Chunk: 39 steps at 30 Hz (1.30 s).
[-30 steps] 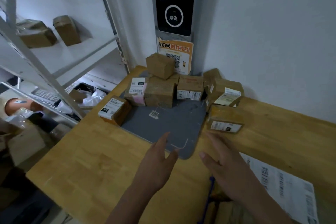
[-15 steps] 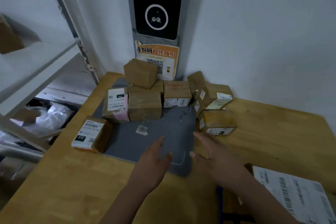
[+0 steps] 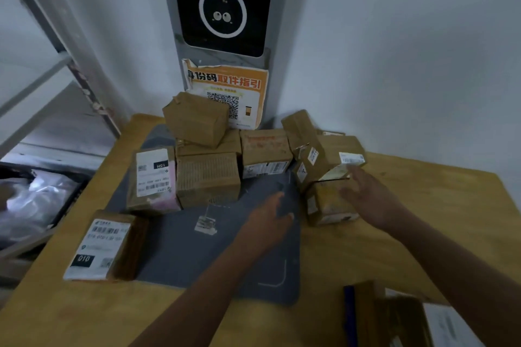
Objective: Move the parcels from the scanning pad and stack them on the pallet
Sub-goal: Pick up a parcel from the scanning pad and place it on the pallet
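Several brown taped parcels crowd the back of the grey scanning pad (image 3: 174, 251) on a wooden table (image 3: 394, 248). A small parcel (image 3: 324, 205) lies at the pad's right edge, with a labelled parcel (image 3: 335, 158) leaning above it. My right hand (image 3: 369, 197) is spread open over the small parcel's right side, touching or nearly touching it. My left hand (image 3: 267, 220) hovers open above the pad, just left of that parcel. A white-labelled parcel (image 3: 104, 248) sits on the pad's near left corner. No pallet is visible.
A scanner column (image 3: 225, 5) with an orange notice (image 3: 228, 93) stands against the wall behind the pile. Metal shelving (image 3: 56, 70) and a bin with plastic bags (image 3: 33, 200) are to the left. A box and printed sheet (image 3: 394, 318) lie at the table's near right.
Both hands have reached forward toward the pile. My right hand moved from the pad's front edge to the small parcel on the right. The camera came closer.
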### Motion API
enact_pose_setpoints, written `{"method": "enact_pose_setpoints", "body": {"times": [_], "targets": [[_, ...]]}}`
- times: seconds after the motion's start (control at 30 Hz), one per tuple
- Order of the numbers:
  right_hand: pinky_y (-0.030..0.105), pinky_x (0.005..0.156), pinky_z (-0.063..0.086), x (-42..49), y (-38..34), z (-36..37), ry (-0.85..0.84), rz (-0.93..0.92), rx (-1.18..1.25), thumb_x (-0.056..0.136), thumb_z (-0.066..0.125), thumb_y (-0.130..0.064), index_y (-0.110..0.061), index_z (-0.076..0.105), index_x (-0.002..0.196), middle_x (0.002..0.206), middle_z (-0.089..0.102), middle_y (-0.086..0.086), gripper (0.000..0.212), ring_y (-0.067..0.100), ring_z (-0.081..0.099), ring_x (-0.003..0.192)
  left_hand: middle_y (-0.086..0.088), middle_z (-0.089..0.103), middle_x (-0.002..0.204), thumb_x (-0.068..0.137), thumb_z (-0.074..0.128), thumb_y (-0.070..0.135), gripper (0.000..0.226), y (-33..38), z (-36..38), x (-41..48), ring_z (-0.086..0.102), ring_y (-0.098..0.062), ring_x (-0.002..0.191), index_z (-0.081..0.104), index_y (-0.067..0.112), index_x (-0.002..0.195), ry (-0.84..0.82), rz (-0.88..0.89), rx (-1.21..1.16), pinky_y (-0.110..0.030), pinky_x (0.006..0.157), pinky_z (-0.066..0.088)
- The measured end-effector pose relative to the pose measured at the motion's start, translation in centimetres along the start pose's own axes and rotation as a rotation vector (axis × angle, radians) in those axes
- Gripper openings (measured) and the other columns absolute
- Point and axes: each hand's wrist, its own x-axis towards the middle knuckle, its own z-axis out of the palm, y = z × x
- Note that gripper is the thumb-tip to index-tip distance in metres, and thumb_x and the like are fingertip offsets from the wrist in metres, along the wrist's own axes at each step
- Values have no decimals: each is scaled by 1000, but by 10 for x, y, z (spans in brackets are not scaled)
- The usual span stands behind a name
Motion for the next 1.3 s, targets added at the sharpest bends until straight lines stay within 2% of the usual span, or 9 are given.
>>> {"method": "enact_pose_setpoints", "body": {"times": [0.3,0.43,0.53,0.73,0.87,1.03,1.1,1.23,1.3], "targets": [[49,105,34,106,64,-6,295,333,337,101,37,-49,-16,15,154,155,30,19,67,41,34,137,-3,41,150,97,48,48,63,37,29,108,42,-25,135,28,20,150,71,48,-100,-37,107,37],[51,102,38,132,82,3,238,451,638,97,39,-59,-21,26,150,151,36,15,66,40,40,131,-8,38,152,95,39,61,74,43,46,132,43,-30,134,11,27,154,88,56,-213,-42,108,37],[41,85,42,137,91,8,97,501,828,97,38,-59,-19,45,137,134,48,13,57,31,49,111,-11,29,157,97,32,61,75,46,56,143,38,-33,137,0,27,156,48,27,-313,-37,106,32],[36,82,37,144,102,14,53,463,912,97,32,-61,-21,54,134,132,55,8,58,18,51,91,-1,22,160,70,36,89,107,42,69,154,28,-29,143,0,36,155,-10,-44,-506,-50,116,28],[41,92,34,146,107,14,10,455,919,96,33,-62,-20,54,134,135,56,8,60,25,51,109,-3,23,160,89,45,69,87,41,70,156,31,-28,141,-2,36,155,-10,-40,-590,-43,115,30],[49,105,36,139,111,15,-3,441,911,96,35,-61,-18,53,133,129,58,11,60,31,51,121,1,19,161,63,46,93,113,36,74,149,30,-28,142,-5,46,152,-68,-23,-538,-48,115,31],[52,107,35,133,112,16,10,417,888,97,35,-59,-18,54,128,126,59,11,55,31,53,117,-1,19,162,71,40,86,106,36,73,141,30,-28,143,-6,40,154,-56,-2,-465,-43,115,31],[38,79,45,110,101,17,-14,345,872,100,29,-56,-18,57,119,110,61,10,52,29,58,98,-1,22,161,83,32,76,91,36,66,121,31,-27,143,-4,34,155,-7,90,-347,-38,111,31],[38,78,45,101,95,19,-14,320,867,99,28,-58,-18,57,122,111,61,10,54,30,58,99,-3,22,161,83,30,71,89,38,61,103,31,-27,142,-3,32,156,41,115,-297,-36,110,29]]}}
